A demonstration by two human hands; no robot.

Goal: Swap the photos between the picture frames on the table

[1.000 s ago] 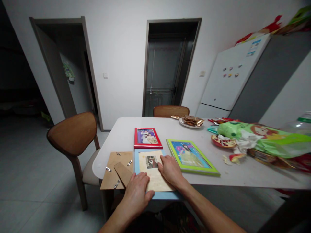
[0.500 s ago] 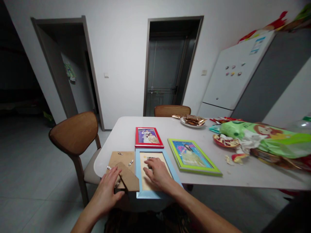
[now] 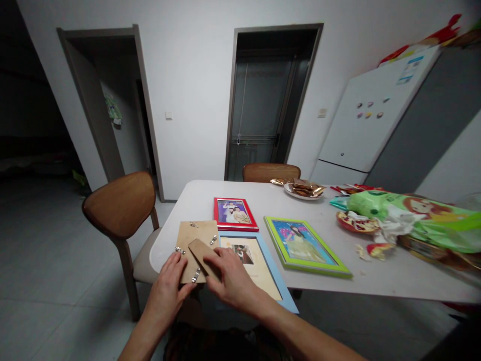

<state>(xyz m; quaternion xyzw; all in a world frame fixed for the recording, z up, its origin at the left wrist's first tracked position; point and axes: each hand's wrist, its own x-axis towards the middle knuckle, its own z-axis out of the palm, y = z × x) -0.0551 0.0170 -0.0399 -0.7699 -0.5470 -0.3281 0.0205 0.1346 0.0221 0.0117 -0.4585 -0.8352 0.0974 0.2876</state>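
Note:
A brown picture-frame backing board (image 3: 202, 231) with metal turn clips is raised at the table's near left edge. My left hand (image 3: 169, 283) grips its lower left side, the thumb along the bottom edge. My right hand (image 3: 233, 281) is closed on the fold-out stand (image 3: 200, 249), which sticks up from the board's face. Partly under my right hand lies the light blue picture frame (image 3: 276, 268), holding a cream sheet with a small photo (image 3: 242, 254). Beyond them a red picture frame (image 3: 237, 228) lies flat, and a lime green picture frame (image 3: 311, 264) rests to the right.
A plate (image 3: 287, 190) of wrapped snacks stands at the back of the white table (image 3: 203, 193). To the right are a pomegranate piece (image 3: 356, 223), peel (image 3: 380, 250), crumpled tissue (image 3: 398, 223) and a green bag (image 3: 443, 215). Wooden chairs (image 3: 122, 203) stand left and behind.
My right hand has moved left from the blue frame's sheet onto the stand, uncovering the small photo. The backing board has been lifted and turned slightly, and my left hand has closed on its edge.

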